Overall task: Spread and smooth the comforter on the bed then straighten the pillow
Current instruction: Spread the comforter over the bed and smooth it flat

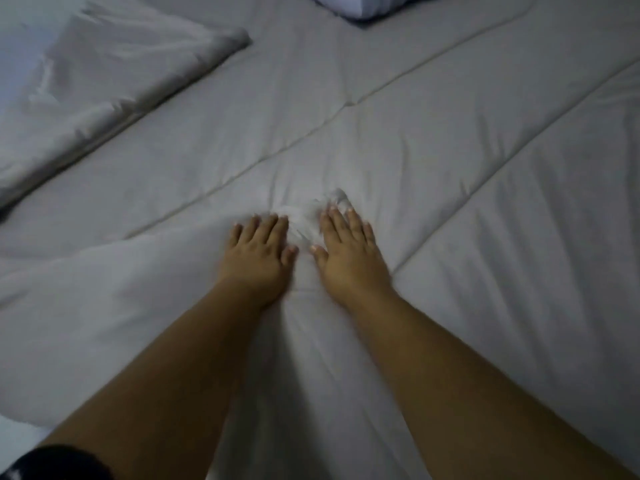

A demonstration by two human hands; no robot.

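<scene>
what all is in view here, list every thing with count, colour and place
comforter: one, pale grey, quilted, spread over most of the bed, bunched into a small wrinkle by the fingertips
folded corner of the comforter: one, pale grey, upper left, lying doubled over
pillow: one, white, top edge, only a corner shows
sleeve: one, black, bottom left corner
left hand: one, flat, palm down on the comforter, centre
right hand: one, flat, palm down beside the left

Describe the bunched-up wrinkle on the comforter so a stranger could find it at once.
Start at the white quilted comforter covering the bed, then find the left hand and right hand lying flat, side by side. The bunched wrinkle sits between their fingertips, brighter and more crumpled than the cloth around it.
</scene>
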